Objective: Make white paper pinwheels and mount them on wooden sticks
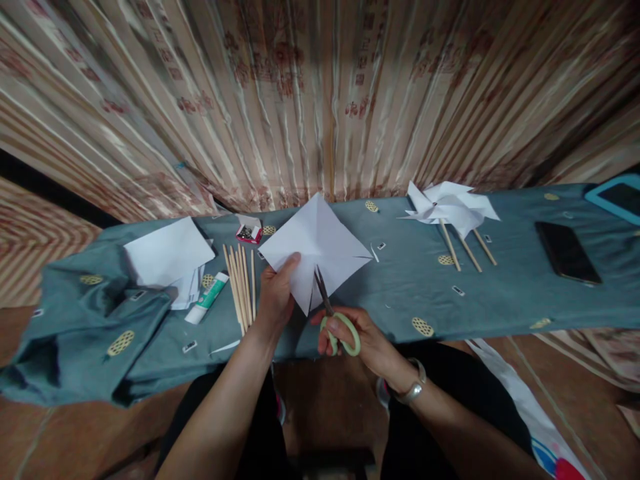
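Observation:
A square sheet of white paper [320,230] is held up cornerwise above the cloth, creased through its middle. My left hand [279,293] grips it along the lower left edge, thumb on top. My right hand [357,333] has its fingers through the green handles of a pair of scissors [325,297]. Their dark blades lie at the slit running up from the sheet's near corner; how far the blades are apart is hard to tell. Another slit shows at the right corner. Left of my left hand lies a row of wooden sticks [240,283].
A glue stick [207,298], stacked white paper [170,250] and a small red box of metal pins [249,231] lie on the left. Paper pinwheels [450,203] on sticks, a phone [567,251] and a blue-framed device [620,197] are on the right. Curtains hang behind the cloth-covered table [400,293].

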`<state>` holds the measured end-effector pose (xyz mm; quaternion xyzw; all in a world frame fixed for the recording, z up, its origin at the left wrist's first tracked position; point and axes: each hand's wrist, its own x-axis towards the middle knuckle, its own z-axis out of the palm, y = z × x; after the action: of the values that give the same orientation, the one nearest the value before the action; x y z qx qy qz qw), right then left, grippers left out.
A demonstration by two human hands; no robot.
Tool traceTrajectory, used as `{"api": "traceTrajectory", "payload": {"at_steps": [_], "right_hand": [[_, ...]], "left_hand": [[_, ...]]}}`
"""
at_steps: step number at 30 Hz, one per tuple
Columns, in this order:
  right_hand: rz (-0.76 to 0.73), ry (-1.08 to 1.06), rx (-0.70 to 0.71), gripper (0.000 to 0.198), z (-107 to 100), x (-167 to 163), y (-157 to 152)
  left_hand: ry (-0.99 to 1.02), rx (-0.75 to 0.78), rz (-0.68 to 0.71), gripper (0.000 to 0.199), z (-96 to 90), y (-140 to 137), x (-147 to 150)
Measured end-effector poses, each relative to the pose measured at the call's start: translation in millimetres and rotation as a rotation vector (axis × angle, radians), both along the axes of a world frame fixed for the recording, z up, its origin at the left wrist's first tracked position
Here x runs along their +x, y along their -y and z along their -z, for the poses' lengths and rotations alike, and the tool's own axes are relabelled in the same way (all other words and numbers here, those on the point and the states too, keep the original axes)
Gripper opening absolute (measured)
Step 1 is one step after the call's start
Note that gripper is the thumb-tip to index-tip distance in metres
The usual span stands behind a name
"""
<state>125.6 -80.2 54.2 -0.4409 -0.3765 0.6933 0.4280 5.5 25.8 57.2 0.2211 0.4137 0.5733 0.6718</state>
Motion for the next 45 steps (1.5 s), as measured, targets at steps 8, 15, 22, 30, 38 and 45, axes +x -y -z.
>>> {"api": "traceTrajectory", "payload": {"at_steps": [8,15,22,30,38,45], "right_hand": [[0.081,0.04,0.049,0.046,9,-8,-8],[0.116,0.076,0.074,0.045,10,-8,-11],[0.126,0.107,0.08,0.042,10,-6,-11],[0.135,0.124,0.07,0.044,10,-6,-12],[0.138,0.12,0.072,0.043,13,-7,-13],[0.138,0.144,0.078,0.043,14,-8,-12]], "left_hand": [[0.006,0.001,0.028,0.045,-1.3,3,4],[-0.01,0.053,0.031,0.039,2.1,3,4],[-0.041,0.093,-0.008,0.035,2.5,2,4],[-0.058,0.114,-0.015,0.034,2.0,2,5],[-0.049,0.123,-0.025,0.034,3.4,2,5],[-0.055,0.112,-0.007,0.037,3.3,2,3]]}}
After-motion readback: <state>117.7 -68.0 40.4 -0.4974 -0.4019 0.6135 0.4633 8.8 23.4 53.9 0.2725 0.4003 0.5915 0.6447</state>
